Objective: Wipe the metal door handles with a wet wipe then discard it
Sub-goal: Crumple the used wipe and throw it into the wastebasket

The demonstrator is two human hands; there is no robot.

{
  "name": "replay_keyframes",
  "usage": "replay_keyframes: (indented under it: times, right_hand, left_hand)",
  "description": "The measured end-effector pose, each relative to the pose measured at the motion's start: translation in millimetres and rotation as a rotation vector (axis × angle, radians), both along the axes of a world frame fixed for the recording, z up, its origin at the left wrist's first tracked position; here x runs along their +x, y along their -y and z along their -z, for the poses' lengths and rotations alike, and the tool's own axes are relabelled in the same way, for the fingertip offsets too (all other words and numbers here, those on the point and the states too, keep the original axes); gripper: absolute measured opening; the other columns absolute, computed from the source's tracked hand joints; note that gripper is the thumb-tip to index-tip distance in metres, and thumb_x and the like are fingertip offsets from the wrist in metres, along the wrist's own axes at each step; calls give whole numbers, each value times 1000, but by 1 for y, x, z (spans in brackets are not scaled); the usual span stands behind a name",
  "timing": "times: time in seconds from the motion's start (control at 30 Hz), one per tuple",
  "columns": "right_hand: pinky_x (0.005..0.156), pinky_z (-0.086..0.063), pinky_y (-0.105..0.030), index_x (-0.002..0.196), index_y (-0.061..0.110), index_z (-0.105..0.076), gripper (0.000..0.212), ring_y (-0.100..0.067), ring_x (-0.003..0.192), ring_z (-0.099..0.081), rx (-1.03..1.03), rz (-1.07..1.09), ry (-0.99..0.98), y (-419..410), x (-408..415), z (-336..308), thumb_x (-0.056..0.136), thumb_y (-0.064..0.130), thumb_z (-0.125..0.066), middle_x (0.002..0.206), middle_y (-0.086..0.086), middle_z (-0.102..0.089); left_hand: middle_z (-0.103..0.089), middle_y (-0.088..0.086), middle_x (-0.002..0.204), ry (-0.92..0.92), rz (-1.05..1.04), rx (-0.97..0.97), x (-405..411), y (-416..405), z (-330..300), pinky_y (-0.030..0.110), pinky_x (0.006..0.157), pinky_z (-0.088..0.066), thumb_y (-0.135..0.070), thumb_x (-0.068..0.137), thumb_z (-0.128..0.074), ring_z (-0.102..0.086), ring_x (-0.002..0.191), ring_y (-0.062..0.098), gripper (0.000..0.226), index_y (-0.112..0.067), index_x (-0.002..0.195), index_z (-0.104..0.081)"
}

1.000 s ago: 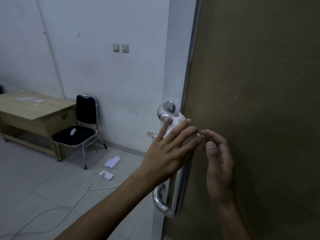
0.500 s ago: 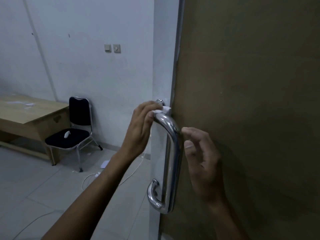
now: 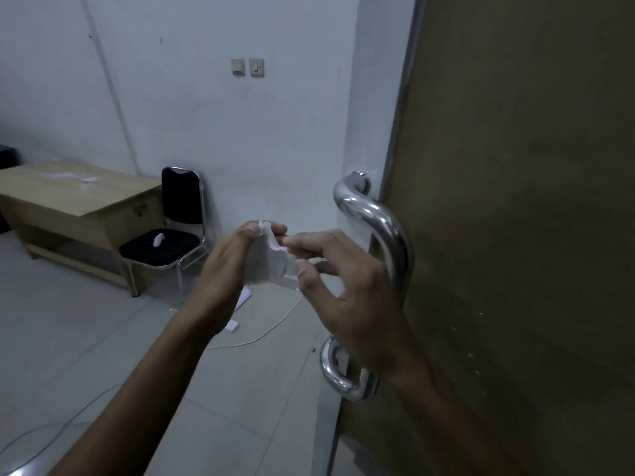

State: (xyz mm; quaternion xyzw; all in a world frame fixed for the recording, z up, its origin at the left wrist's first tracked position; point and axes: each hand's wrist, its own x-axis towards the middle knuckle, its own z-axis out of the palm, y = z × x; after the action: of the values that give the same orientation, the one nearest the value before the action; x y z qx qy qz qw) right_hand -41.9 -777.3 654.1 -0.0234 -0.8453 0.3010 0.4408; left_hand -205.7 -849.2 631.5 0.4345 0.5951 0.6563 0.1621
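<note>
At the frame's centre the wet wipe (image 3: 269,264) is stretched between both hands, clear of the metal handle (image 3: 385,242) at centre right, presumably to be refolded. Its upper edge is pinched by the left hand (image 3: 226,269) and by the right hand (image 3: 347,297). A chair (image 3: 171,231), desk (image 3: 68,197) and floor cable (image 3: 271,324) are seen left; nothing blocks the handle.

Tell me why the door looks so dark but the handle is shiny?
Head view: the room light is dim, so the brown door stays murky; the metal handle mirrors the pale wall as bright glare streaks; the wet wipe between the hands looks slightly soft.
</note>
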Motion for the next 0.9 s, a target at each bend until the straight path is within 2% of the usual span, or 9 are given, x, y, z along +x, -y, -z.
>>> replay_keyframes:
  times: [0.1, 0.2, 0.27, 0.33, 0.43, 0.5, 0.63, 0.77, 0.9]
  right_hand:
    - [94, -51, -27, 124, 14, -60, 28, -5, 117, -54, -13, 0, 64, 17, -27, 21, 96, 18, -57, 125, 3, -59]
    - [102, -43, -20, 132, 22, -53, 40, -1, 129, -44, -119, 47, 78, 27, -53, 41, 93, 20, -63, 137, 11, -50]
    - [97, -41, -12, 130, 32, -49, 45, 5, 123, -44, -248, 89, 105, 28, -71, 51, 90, 25, -67, 132, 22, -46]
    - [89, -45, -9, 126, 43, -46, 49, 9, 114, -48, -428, 98, 166, 24, -92, 59, 86, 27, -71, 125, 26, -48]
    - [76, -54, -18, 114, 42, -51, 43, 1, 96, -62, -681, 77, 236, 13, -126, 75, 84, 21, -74, 108, 16, -63]
    - [74, -56, -23, 104, 34, -60, 29, -2, 85, -67, -772, 72, 245, 7, -151, 85, 85, 16, -72, 93, 11, -71]
    - [84, -58, -41, 94, 37, -64, 19, -6, 85, -67, -844, 124, 281, -7, -192, 106, 89, 18, -64, 90, 14, -71]
    - [84, -58, -46, 96, 33, -61, 16, -14, 93, -68, -904, 213, 277, -23, -229, 125, 94, 18, -58, 98, 6, -71]
    - [75, -60, -40, 95, 27, -54, 12, -18, 90, -68, -906, 294, 299, -36, -251, 141, 97, 15, -53, 99, 1, -68]
  left_hand:
    - [-69, 5, 106, 62, 29, -34, -14, 17, 10, 34, 76, -55, -35, 104, -32, -66, 99, 23, 38, -19, 110, -67]
    - [-65, 9, 116, 132, 19, -109, -34, 28, 24, 47, 89, -52, -49, 99, -41, -62, 109, 29, 40, -24, 117, -65]
    - [-62, 10, 124, 174, 37, -150, -51, 33, 32, 57, 99, -47, -55, 95, -45, -60, 115, 31, 45, -24, 122, -63]
    - [-69, 6, 116, 202, 35, -143, -66, 33, 37, 53, 96, -50, -44, 100, -42, -64, 110, 29, 37, -22, 117, -65]
    - [-74, 4, 102, 256, 87, -143, -89, 28, 45, 33, 74, -59, -30, 103, -35, -70, 95, 22, 36, -14, 109, -67]
    - [-75, 2, 97, 300, 119, -183, -112, 22, 54, 24, 68, -57, -29, 103, -34, -71, 88, 15, 37, -14, 106, -67]
    - [-75, -3, 103, 330, 175, -276, -156, 8, 68, 32, 85, -56, -37, 101, -38, -70, 98, 14, 33, -21, 109, -66]
    - [-67, 4, 114, 90, 208, -365, -207, -8, 90, 40, 90, -56, -46, 93, -55, -66, 105, 20, 30, -30, 116, -65]
    - [-67, -7, 106, 8, 256, -405, -236, -26, 114, 24, 78, -57, -25, 98, -54, -66, 96, 7, 16, -24, 112, -62]
